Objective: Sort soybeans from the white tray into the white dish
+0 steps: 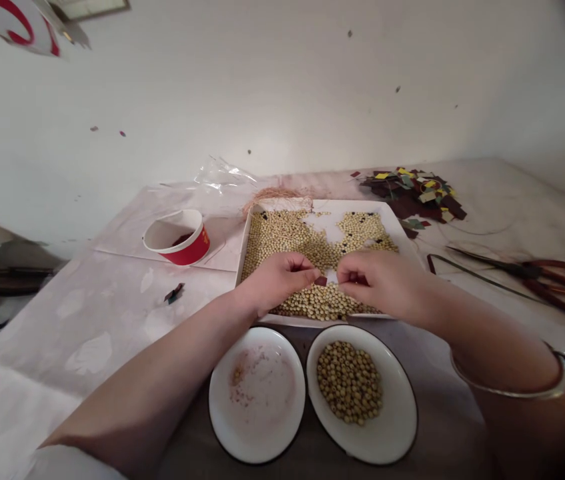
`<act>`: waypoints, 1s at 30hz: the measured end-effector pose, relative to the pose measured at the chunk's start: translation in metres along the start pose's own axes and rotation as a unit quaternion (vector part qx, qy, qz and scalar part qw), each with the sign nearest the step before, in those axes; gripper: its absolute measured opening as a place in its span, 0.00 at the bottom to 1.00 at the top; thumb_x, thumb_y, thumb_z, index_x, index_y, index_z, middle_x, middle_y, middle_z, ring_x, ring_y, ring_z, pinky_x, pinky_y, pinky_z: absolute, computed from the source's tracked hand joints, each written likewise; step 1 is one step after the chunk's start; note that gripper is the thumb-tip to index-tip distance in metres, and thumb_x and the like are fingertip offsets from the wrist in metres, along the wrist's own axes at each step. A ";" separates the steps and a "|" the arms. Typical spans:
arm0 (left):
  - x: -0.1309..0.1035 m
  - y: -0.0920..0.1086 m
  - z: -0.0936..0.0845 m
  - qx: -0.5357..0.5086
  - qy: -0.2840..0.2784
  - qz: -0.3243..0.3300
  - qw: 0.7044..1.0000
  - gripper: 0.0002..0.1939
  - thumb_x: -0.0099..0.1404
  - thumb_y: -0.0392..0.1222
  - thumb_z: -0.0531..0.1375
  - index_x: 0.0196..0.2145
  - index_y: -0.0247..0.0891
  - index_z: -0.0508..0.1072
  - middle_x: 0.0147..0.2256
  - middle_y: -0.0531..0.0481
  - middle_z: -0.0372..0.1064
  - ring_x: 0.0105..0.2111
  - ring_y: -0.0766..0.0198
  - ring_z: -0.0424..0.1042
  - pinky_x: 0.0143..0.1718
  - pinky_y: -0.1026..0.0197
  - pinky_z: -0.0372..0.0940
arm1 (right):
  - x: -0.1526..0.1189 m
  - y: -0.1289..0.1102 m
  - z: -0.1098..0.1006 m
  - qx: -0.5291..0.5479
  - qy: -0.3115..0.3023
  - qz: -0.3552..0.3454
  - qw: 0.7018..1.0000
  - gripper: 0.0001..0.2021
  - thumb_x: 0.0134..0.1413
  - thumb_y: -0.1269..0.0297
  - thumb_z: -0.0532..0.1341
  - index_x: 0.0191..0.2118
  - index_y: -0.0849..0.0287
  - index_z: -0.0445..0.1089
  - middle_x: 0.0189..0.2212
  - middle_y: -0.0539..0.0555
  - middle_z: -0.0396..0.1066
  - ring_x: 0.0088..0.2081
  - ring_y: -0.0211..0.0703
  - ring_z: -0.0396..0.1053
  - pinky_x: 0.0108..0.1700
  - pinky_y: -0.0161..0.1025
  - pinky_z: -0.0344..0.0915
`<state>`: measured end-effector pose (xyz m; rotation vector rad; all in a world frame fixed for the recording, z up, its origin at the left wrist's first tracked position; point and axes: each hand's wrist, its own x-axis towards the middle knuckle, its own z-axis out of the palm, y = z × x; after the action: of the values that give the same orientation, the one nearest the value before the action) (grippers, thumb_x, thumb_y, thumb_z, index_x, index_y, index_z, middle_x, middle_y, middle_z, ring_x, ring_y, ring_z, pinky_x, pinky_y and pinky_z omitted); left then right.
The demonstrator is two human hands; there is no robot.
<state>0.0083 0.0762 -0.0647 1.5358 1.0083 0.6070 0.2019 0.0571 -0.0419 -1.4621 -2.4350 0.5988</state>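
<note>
Over the front half of a white tray [239, 250] of pale round beads [287, 233], both hands work close together. Thumb and fingers of my left hand [282, 280] pinch a small dark red piece [321, 281], flat like a scrap of cloth or paper. Just to its right, my right hand [379, 281] is closed in a pinch; what its fingertips hold, if anything, is too small to make out. Below the tray stand two white dishes: the left dish [277, 427] has pinkish crumbs in it, the right dish [397, 413] a heap of larger tan beads [349, 383].
A red and white paper cup [187, 250] stands left of the tray, with a small dark scrap [175, 293] before it. Behind lie clear plastic [225, 175] and reddish thread [277, 193]. Coloured scraps [417, 193] are piled back right; scissors [527, 270] lie at far right.
</note>
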 end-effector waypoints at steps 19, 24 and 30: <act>-0.002 0.002 -0.002 -0.034 -0.010 -0.022 0.999 0.15 0.55 0.50 0.59 0.25 0.34 0.68 0.20 0.57 0.59 0.18 0.74 0.52 0.20 0.68 0.47 | 0.003 -0.021 0.008 -0.060 0.131 -0.061 0.988 0.08 0.53 0.70 0.56 0.24 0.58 0.65 0.25 0.51 0.65 0.30 0.40 0.63 0.32 0.37 0.55; -0.001 0.003 -0.001 -0.003 0.003 -0.017 1.000 0.13 0.56 0.48 0.58 0.26 0.33 0.70 0.20 0.57 0.59 0.18 0.74 0.52 0.21 0.67 0.48 | -0.014 -0.031 -0.011 0.078 0.009 -0.071 0.994 0.06 0.48 0.72 0.58 0.23 0.57 0.66 0.21 0.46 0.66 0.24 0.33 0.61 0.26 0.32 0.55; -0.002 0.002 -0.002 0.029 0.001 -0.009 1.000 0.13 0.58 0.48 0.57 0.29 0.33 0.72 0.21 0.55 0.62 0.19 0.73 0.53 0.21 0.68 0.47 | -0.022 -0.026 -0.017 0.095 -0.114 -0.084 0.985 0.04 0.47 0.71 0.59 0.28 0.56 0.69 0.22 0.45 0.68 0.23 0.33 0.62 0.25 0.31 0.55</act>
<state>0.0064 0.0757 -0.0622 1.5766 1.0478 0.5714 0.1981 0.0310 -0.0149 -1.1576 -2.5520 0.9763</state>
